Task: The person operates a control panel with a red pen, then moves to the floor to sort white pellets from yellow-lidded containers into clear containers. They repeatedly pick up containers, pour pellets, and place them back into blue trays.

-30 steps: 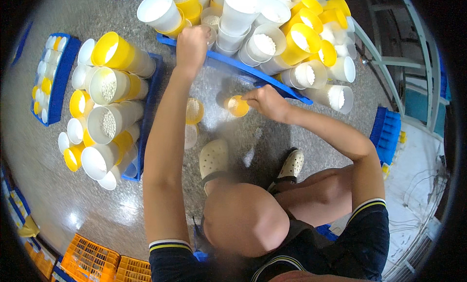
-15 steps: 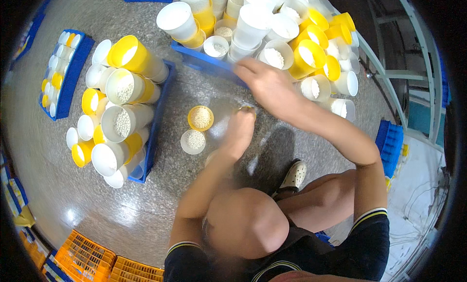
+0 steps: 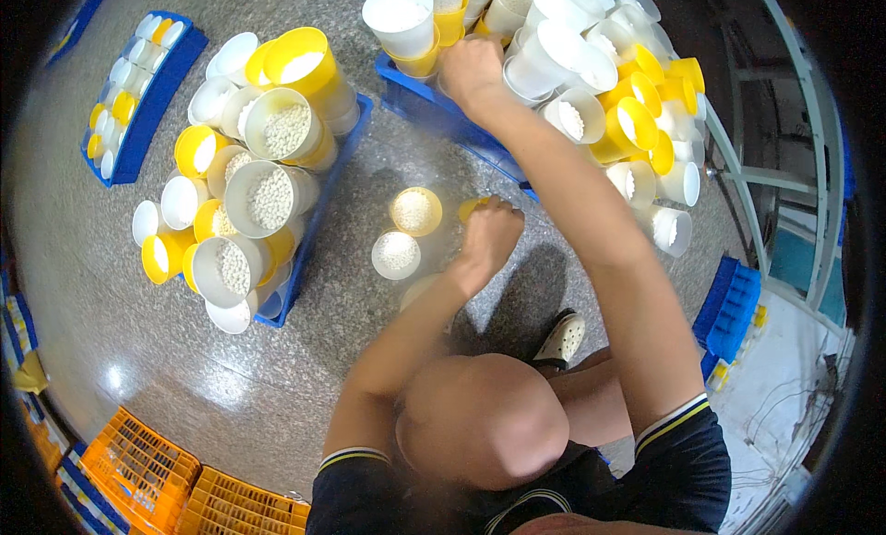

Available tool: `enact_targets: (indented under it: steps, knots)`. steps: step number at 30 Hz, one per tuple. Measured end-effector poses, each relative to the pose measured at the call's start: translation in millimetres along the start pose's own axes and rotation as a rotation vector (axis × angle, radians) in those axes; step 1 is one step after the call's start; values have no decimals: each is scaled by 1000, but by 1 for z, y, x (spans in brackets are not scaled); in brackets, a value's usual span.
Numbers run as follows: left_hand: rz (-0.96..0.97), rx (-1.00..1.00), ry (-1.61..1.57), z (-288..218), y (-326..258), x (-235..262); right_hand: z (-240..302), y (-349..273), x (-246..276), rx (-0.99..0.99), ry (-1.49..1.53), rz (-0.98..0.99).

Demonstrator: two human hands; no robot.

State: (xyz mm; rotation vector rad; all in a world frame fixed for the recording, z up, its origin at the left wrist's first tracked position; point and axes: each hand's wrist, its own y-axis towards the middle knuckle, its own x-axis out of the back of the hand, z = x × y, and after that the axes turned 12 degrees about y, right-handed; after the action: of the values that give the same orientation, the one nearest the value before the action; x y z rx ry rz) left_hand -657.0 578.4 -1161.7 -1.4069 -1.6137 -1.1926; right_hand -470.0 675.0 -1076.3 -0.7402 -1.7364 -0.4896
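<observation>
My left hand (image 3: 492,232) is closed low over the floor, its fingers curled round a yellow cup (image 3: 472,207) that is mostly covered. Beside it stand a yellow-rimmed cup (image 3: 416,210) and a whitish cup (image 3: 397,255), both filled with pale pellets. Farther off, my right hand (image 3: 472,72) reaches over the near edge of a blue crate (image 3: 452,120) crowded with white and yellow cups. Its fingers bend down among the cups; their tips and whatever they grip are hidden. A white cup (image 3: 399,16) rises just left of it.
To the left, a second blue crate (image 3: 325,216) holds stacked cups, many with pellets. Another blue crate of cups (image 3: 138,96) lies beyond. Orange crates (image 3: 138,470) sit at the lower left. A metal frame (image 3: 780,180) and stacked blue crates (image 3: 729,309) are at the right.
My right hand has moved farther away, from the crate's near edge in among its cups. My left hand stays beside the two pellet cups. The whole view has shifted somewhat.
</observation>
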Motion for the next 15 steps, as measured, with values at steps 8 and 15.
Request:
enact_targets:
  steps: [8,15]
  knots:
    - [-444,109,-205,6,-57,75,-22,-71,84,285,-23,-351]
    - [-600,494,-161,37,-140,128,-20,-158,124,509,535,-125]
